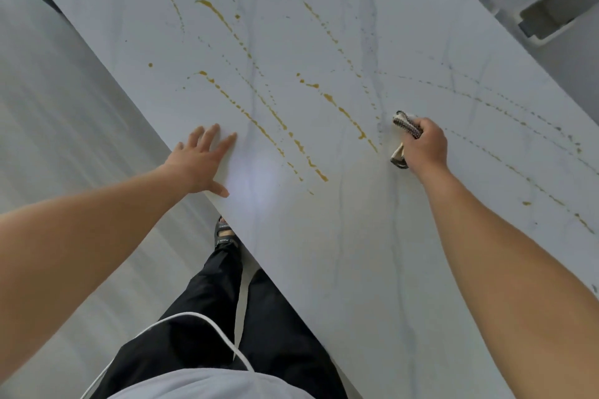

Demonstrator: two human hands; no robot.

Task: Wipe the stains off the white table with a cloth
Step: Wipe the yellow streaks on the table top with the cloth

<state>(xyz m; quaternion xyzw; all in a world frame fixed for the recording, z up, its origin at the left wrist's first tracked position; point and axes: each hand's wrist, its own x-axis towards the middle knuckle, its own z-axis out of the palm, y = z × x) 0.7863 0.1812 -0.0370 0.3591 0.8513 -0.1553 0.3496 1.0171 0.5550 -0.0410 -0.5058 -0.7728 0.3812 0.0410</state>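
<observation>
Well, I saw the right hand (425,147) squeezed tight around the cloth (407,126). The cloth was bunched up and sat down on the white table (340,253), just beside the end of one yellow streak. The left hand (202,162) lay flat near the table's edge, fingers spread, holding nothing. Long yellow stains (272,121) ran between both hands.
</observation>
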